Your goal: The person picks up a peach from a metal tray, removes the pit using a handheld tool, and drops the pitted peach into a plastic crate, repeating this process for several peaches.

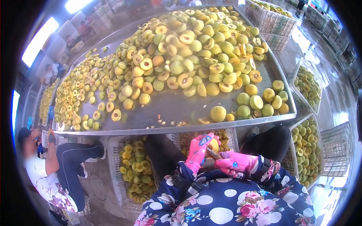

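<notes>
My left hand [199,150], in a pink patterned glove, is wrapped round a yellow fruit [214,144] above a crate at my lap. My right hand [236,162], gloved in pink too, grips the handle of a small tool [213,153] whose metal end touches or nearly touches the fruit. Below the two hands, small brown-yellow pieces [226,140] lie in the crate between my knees. Just beyond stands a metal table [166,104] heaped with halved yellow-green fruit [177,67], some halves showing brown pits or hollows.
Crates of fruit halves stand by my left leg [135,171] and to the right [307,148]. Another crate [307,84] is farther right, near stacked crates [271,22]. A co-worker [49,165] sits at the left. The table's raised metal rim [241,123] runs before me.
</notes>
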`<state>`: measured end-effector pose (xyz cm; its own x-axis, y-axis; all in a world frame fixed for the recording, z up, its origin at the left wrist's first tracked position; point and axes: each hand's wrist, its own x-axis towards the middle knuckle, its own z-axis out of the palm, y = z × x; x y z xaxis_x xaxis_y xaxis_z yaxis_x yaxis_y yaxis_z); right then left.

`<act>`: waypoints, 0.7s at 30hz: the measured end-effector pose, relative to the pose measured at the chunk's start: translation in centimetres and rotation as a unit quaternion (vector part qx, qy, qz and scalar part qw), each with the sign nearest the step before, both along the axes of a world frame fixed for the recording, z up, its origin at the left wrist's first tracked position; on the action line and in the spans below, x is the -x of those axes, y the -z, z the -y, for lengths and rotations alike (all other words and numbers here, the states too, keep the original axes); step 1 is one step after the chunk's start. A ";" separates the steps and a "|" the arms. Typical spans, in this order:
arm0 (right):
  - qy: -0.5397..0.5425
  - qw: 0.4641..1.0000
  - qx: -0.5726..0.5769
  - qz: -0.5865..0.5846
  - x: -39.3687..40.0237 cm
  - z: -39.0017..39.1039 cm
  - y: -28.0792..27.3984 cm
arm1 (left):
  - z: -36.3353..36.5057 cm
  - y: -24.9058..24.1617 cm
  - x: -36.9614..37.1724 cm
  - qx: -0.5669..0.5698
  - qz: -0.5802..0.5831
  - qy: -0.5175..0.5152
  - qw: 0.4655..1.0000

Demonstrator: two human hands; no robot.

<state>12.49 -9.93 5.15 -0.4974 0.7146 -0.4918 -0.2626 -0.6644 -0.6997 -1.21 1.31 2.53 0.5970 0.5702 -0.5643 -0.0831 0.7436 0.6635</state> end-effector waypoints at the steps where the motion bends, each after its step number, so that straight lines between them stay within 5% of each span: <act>1: -0.019 0.999 -0.027 0.032 -0.1 -0.1 0.0 | 0.0 0.1 0.1 0.004 0.012 0.004 1.000; 10: 0.062 0.988 0.090 -0.107 0.6 0.1 0.3 | 0.5 1.4 0.4 0.010 0.066 -0.040 0.997; 16: 0.064 0.989 0.060 -0.121 0.0 0.3 -0.7 | 0.2 0.9 0.6 0.145 0.150 -0.058 0.976; 20: 0.077 0.979 0.052 -0.180 -1.2 1.0 0.2 | -0.9 0.8 2.2 -0.011 0.034 -0.156 0.987; 21: 0.056 0.994 0.062 -0.064 -1.3 0.6 0.9 | -1.5 -0.2 3.7 -0.059 0.023 -0.185 0.981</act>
<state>13.82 -10.54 4.22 -0.4824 0.7072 -0.5169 -0.4220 -0.7048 -0.5703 -4.92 2.82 2.68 0.3600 0.8122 -0.4591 -0.3646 0.5754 0.7321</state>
